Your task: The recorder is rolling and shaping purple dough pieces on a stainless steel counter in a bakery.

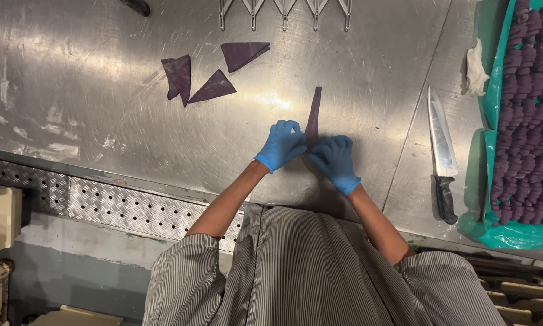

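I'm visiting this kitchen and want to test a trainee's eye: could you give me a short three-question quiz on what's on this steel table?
1. True or false: both gloved hands touch the long purple dough triangle.
2. How many loose dough triangles lie at the far left?
3. The knife lies nearer which hand: A left hand, or B right hand?

Key: 1 true. 2 three. 3 B, between that hand and the teal tray of rolled purple pieces.
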